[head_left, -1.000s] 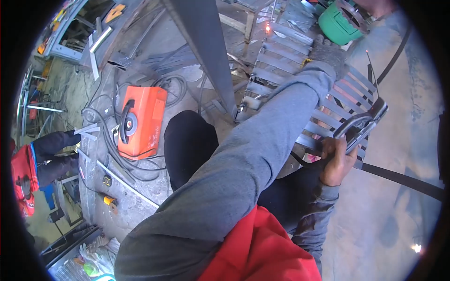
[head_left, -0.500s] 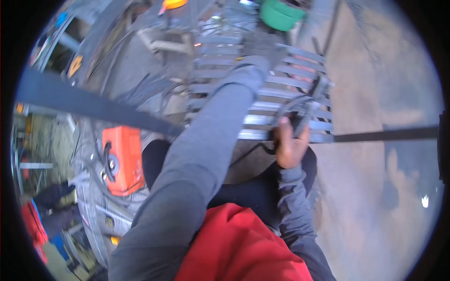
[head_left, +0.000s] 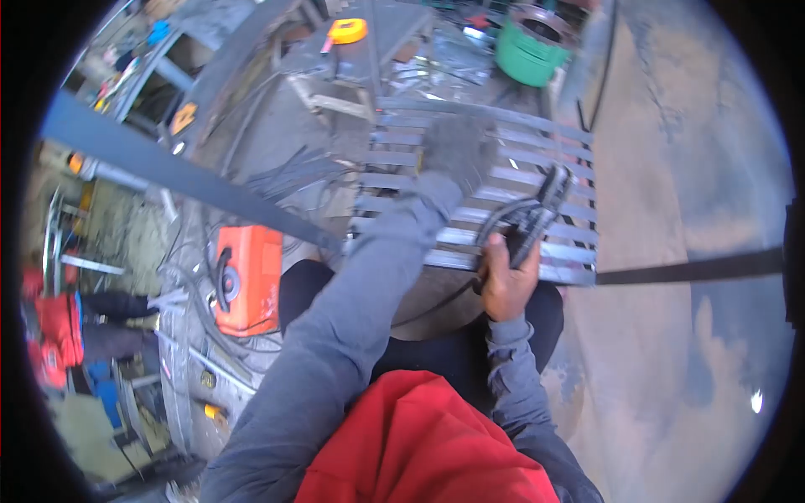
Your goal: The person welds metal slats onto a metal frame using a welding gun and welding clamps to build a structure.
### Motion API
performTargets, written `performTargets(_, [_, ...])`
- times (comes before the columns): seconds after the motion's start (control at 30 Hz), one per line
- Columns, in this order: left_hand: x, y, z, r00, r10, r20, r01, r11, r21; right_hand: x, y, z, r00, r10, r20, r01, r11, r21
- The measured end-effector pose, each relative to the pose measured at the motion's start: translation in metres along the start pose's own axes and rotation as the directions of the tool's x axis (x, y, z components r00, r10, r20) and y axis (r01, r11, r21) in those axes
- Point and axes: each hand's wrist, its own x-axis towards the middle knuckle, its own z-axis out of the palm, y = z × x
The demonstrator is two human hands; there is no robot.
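My left hand [head_left: 459, 151], in a dark grey glove, is over the upper middle of a slatted metal grate [head_left: 394, 180]. Its fingers are blurred, and whether it grips anything is hidden. Bare-skinned, my right hand [head_left: 510, 281] is closed around the handle of a black welding electrode holder [head_left: 537, 214] above the grate's right part. A dark cable loops from the holder beside that hand.
An orange machine [head_left: 249, 281] stands on the left among cables. A green container [head_left: 532, 46] and a yellow tape measure [head_left: 348, 32] are beyond the grate. Another person in red [head_left: 60, 331] is at far left. A long metal bar [head_left: 184, 172] crosses the left side.
The view has shifted, so the grate and orange machine appear lower and further right. My left hand has moved back over the grate, nearer to me. My right hand still holds the holder.
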Motion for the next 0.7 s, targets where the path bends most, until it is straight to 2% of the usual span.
performTargets(0.03, [-0.02,0.005,-0.009,0.996,0.01,0.091,-0.01,1.0,-0.004,0.001,0.004,-0.004,1.0,-0.01,0.019,0.011,1.0,-0.02])
performTargets(0.1, [-0.061,0.005,-0.013,0.979,0.198,0.042,-0.203,0.964,0.172,0.001,-0.003,-0.001,0.999,-0.004,0.041,0.002,0.999,0.049])
performTargets(0.13, [-0.077,0.011,-0.022,0.983,0.181,0.031,-0.183,0.963,0.197,0.0,-0.01,0.0,0.999,0.012,0.046,-0.016,0.996,0.084])
performTargets(0.2, [-0.097,0.024,-0.038,0.975,0.104,0.198,-0.151,0.959,0.241,0.002,-0.013,-0.004,0.995,0.033,0.091,-0.044,0.992,0.118])
performTargets(0.3, [-0.112,0.029,-0.044,0.969,0.109,0.22,-0.168,0.948,0.269,0.005,-0.017,-0.007,0.988,0.076,0.136,-0.088,0.993,0.085])
performTargets(0.47, [-0.133,0.042,-0.042,0.98,0.053,0.192,-0.093,0.974,0.205,0.006,-0.034,-0.017,0.965,0.187,0.186,-0.198,0.979,0.044])
performTargets(0.53, [-0.132,0.043,-0.041,0.979,0.04,0.198,-0.082,0.974,0.21,0.014,-0.046,-0.015,0.964,0.192,0.186,-0.211,0.973,0.092])
performTargets(0.6, [-0.136,0.05,-0.048,0.98,0.023,0.196,-0.054,0.987,0.151,0.028,-0.049,-0.016,0.969,0.168,0.184,-0.184,0.98,0.072])
performTargets(0.7, [-0.145,0.049,-0.036,0.989,0.036,0.142,-0.062,0.981,0.183,0.044,-0.047,-0.011,0.972,0.116,0.204,-0.133,0.988,0.072])
